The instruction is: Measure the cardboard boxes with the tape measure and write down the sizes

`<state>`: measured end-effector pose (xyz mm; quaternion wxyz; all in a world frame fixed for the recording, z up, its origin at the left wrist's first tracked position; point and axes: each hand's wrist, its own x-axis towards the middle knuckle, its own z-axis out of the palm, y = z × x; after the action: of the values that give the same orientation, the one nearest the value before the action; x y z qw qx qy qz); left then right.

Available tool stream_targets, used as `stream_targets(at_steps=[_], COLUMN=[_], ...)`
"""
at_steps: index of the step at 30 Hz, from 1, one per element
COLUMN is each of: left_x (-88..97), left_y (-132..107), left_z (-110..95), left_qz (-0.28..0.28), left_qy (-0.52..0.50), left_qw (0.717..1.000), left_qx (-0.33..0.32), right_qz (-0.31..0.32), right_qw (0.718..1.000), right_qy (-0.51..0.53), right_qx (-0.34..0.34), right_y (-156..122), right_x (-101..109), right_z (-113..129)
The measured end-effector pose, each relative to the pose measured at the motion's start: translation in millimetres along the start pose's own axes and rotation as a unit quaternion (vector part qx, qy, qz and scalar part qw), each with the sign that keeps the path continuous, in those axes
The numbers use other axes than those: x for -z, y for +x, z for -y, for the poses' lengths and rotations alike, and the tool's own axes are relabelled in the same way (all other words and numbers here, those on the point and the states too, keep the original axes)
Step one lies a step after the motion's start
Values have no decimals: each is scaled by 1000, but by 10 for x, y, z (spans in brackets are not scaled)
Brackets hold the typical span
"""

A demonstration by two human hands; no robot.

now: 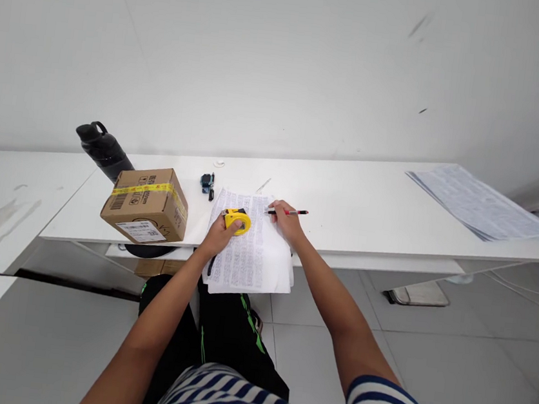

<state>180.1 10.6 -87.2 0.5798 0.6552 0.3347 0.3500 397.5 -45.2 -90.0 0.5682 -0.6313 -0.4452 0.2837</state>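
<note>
White wall [276, 60], scuffed in places, rises behind the long white bench [348, 195] where I stand. My left hand [217, 236] is closed around a tape measure [242, 224], holding it over the left part of a stack of sheets [249, 261]. Its rounded case is bright yellow, with black along the top and a pale disc on its side. My right hand [286, 223] grips a slim pen [299, 212], black with a red band, over the stack's upper right; I cannot tell whether its tip touches the paper. Those sheets are white, densely filled with columns of tiny bluish-grey characters, slightly out of line at the edges, and their near end overhangs the bench's front edge. Left of them sits a brown cardboard box [127, 208] with yellow tape, a dark bottle [109, 154] leaning just behind it.
</note>
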Motion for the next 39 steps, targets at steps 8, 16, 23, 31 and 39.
stream_targets(at_steps=[8,16,23,31,39], left_x=[-14,-6,-4,-6,-16], left_y=[-3,11,-12,17,7], left_z=[21,85,61,117,102], left_qz=[-9,-6,-8,-2,-9], left_qy=[2,-4,-9,-24,-26], left_qw=[1000,1000,1000,1000,1000], left_qx=[3,0,6,-1,-4], right_qz=[-32,-34,-58,-40,-58], right_qw=[998,998,997,997,996], right_qy=[-56,-55,-54,-58,-67], right_qx=[-5,-23,-16,-27,-18], right_y=[-16,-30,-47,-63,-80], right_x=[-37,-32,-43,-21,-21], right_z=[18,52,72,86,49])
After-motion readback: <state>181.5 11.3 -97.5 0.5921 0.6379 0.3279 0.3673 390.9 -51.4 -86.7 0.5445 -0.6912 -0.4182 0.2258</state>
